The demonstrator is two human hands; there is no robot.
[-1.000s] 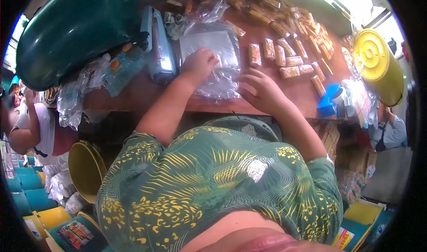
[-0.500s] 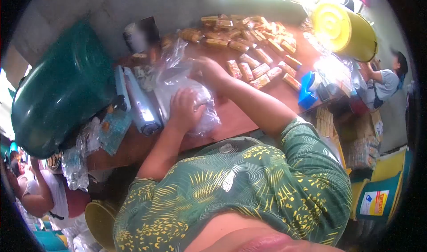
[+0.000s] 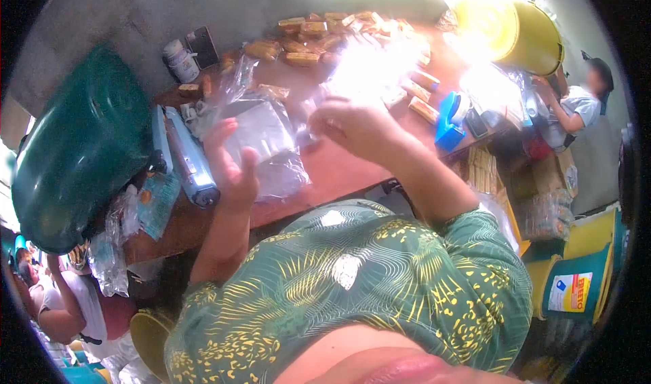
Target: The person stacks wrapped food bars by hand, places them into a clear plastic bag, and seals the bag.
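Observation:
My left hand [image 3: 232,167] is raised at the left edge of a stack of clear plastic bags [image 3: 271,136], its fingers apart and nothing between them. My right hand [image 3: 349,126] has its fingers curled round a thin clear plastic bag [image 3: 310,112], to the right of the stack. Glare whitens the area just above that hand and hides part of the bag. Wrapped bars [image 3: 302,58] lie in a heap across the back of the brown table [image 3: 339,175]. A blue sealer [image 3: 190,157] sits left of my left hand.
A green tub [image 3: 81,153] stands at the left. A blue tape dispenser [image 3: 449,123] and a phone [image 3: 476,123] lie at the right, near a yellow bucket [image 3: 539,38]. White jar [image 3: 180,62] at the back. One person [image 3: 576,109] is at far right, another [image 3: 68,302] at far left.
My right hand has moved from the top of the bag stack to its right with a thin bag. My left hand has lifted off the stack and moved left. The view has shifted.

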